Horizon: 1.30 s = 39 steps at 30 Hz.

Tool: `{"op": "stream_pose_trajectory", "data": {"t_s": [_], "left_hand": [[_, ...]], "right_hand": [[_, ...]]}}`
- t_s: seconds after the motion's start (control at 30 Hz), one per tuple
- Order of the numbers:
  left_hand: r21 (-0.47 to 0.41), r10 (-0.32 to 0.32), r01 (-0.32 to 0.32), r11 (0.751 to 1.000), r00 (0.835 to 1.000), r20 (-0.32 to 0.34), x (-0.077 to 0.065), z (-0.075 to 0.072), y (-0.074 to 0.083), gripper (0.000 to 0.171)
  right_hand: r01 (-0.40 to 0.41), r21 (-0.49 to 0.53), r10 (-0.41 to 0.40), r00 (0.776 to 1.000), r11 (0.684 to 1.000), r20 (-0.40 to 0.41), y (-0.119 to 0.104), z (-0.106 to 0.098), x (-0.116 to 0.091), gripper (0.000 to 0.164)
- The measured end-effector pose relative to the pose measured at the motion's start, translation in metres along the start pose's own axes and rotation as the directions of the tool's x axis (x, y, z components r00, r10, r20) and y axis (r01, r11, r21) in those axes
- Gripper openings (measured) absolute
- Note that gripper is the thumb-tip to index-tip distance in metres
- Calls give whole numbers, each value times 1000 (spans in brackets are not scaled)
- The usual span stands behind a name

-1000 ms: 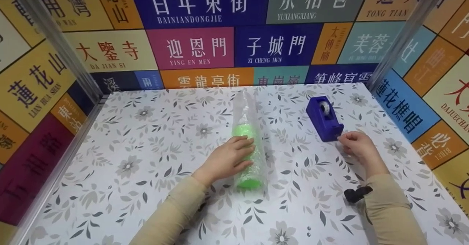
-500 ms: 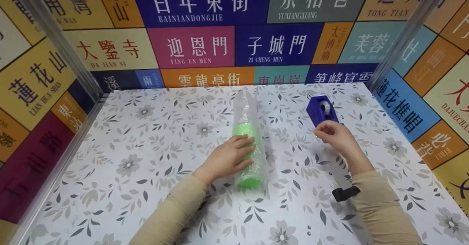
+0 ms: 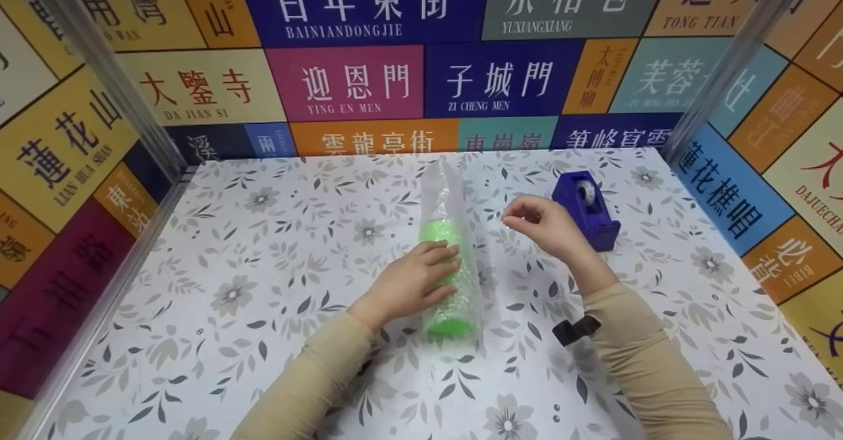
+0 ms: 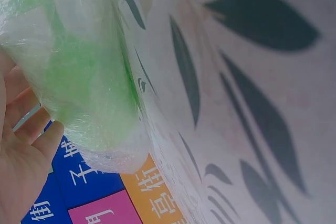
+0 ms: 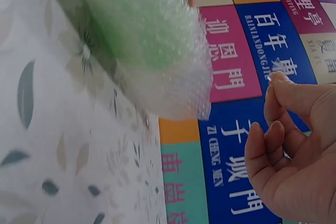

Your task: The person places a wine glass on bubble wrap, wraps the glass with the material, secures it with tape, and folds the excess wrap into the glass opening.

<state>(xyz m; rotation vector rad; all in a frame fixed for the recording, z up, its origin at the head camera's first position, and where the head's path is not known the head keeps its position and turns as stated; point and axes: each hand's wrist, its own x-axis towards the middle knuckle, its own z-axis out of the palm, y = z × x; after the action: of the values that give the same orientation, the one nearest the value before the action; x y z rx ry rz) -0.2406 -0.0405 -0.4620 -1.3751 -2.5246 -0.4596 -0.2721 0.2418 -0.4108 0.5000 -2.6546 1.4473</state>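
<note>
My left hand rests loosely on the wrapped green roll, its far end near the back edge of the desk; lifting off could let the wrap spring open. My right hand pinches what looks like tape, which, curling, could self-stick

Chinese characters and Latin capitals on coloured wall panels.
BAINIANDONGJIE stands on a dark blue panel, YUXIANGXIANG on a grey panel, YING EN MEN on a pink panel, DA JIAN SI on a cream panel, LIAN HUA SHAN on a yellow panel.
</note>
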Motion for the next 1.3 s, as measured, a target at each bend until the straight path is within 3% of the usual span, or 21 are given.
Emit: {"op": "stream_pose_trajectory", "data": {"t_s": [0.4, 0.63, 0.93, 1.3], "left_hand": [[5, 22, -22, 1000, 999, -23, 0, 0, 0, 45], [10, 38, -38, 999, 998, -45, 0, 2, 0, 43], [8, 38, -37, 999, 999, -39, 1, 1, -1, 44], [20, 38, -37, 999, 999, -29, 1, 1, -2, 46]], "right_hand": [[56, 70, -62, 994, 996, 86, -8, 41, 24, 12], [114, -13, -111, 985, 993, 133, -5, 59, 30, 9], [159, -129, -134, 974, 979, 183, -2, 65, 39, 8], [190, -147, -169, 975, 971, 147, 4, 75, 41, 9]]}}
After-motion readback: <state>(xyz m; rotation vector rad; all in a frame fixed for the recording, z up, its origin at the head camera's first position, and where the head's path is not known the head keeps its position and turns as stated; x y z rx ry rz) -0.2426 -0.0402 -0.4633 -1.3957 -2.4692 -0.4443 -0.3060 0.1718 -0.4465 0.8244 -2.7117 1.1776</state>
